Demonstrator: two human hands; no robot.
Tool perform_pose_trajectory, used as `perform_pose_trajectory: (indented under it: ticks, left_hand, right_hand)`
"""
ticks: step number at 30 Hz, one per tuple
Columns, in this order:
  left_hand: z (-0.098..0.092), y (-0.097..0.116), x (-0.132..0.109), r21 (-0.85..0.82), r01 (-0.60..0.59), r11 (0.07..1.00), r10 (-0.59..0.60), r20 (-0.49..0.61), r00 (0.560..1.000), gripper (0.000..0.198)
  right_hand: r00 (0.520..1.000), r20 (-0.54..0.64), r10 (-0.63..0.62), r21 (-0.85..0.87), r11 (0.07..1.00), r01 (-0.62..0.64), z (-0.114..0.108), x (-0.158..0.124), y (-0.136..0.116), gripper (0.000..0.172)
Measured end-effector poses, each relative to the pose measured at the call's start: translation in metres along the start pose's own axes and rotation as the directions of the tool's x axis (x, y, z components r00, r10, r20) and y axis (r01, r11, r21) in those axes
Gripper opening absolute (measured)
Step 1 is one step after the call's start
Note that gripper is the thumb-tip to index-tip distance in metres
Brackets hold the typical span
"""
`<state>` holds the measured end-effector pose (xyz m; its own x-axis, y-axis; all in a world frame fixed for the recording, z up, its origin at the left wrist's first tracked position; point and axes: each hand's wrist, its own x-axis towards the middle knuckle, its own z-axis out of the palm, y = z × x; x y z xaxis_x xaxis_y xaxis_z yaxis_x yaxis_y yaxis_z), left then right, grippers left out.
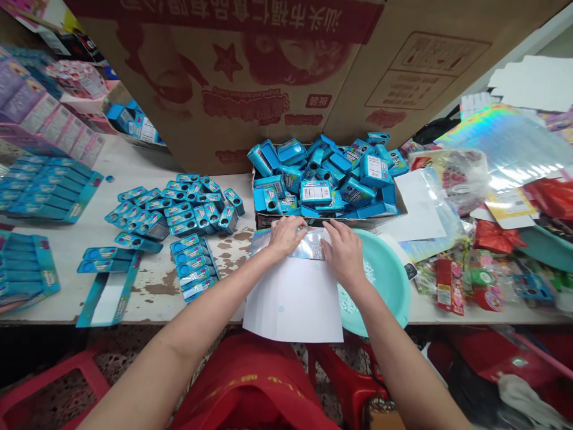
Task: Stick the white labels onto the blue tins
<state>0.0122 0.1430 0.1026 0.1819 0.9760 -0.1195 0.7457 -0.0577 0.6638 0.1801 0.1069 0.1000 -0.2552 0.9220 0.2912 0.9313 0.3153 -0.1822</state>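
Note:
A white sheet (293,298) lies in front of me, its lower part reaching past the table's edge. A shiny silver strip (308,246) with a glittery section runs across its far end. My left hand (286,236) is closed at the strip's left part, fingers bent over the far edge. At the right end, my right hand (344,248) grips the same strip with curled fingers; the fingertips are partly hidden. A turquoise basin (394,286) with small pale pieces inside sits beside the sheet, partly under my right forearm.
Behind my hands is an open box (329,218) heaped with blue tins (316,191). A large carton (268,77) stands at the back. Blue tins (179,206) and display trays (110,286) occupy the left. Plastic packets (450,286) and film (514,143) lie right.

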Motion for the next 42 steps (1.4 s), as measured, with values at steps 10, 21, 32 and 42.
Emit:
perform_pose_trajectory:
  ticks: [10,21,32,42]
  left_hand:
    - [0.000,0.002,-0.002,0.024,-0.011,1.000,0.011,-0.014,1.000,0.019]
    - [0.004,0.001,-0.001,0.062,-0.018,0.998,0.019,-0.018,1.000,0.019]
    - [-0.043,0.020,-0.077,-0.411,-0.269,0.871,0.215,-0.175,0.961,0.028]
    - [-0.105,-0.129,-0.209,-0.593,0.275,0.757,-0.376,-0.052,0.925,0.021]
  right_hand:
    - [0.998,0.015,-0.067,0.023,0.998,0.066,0.004,-0.015,0.001,0.023]
    - [0.995,-0.054,-0.087,0.013,0.996,0.087,-0.024,0.002,-0.002,0.009]
    - [0.997,-0.062,0.050,0.397,0.918,-0.022,-0.113,-0.002,-0.065,0.016]
    - [0.948,0.318,-0.006,0.706,0.669,-0.233,0.020,-0.019,-0.241,0.015]
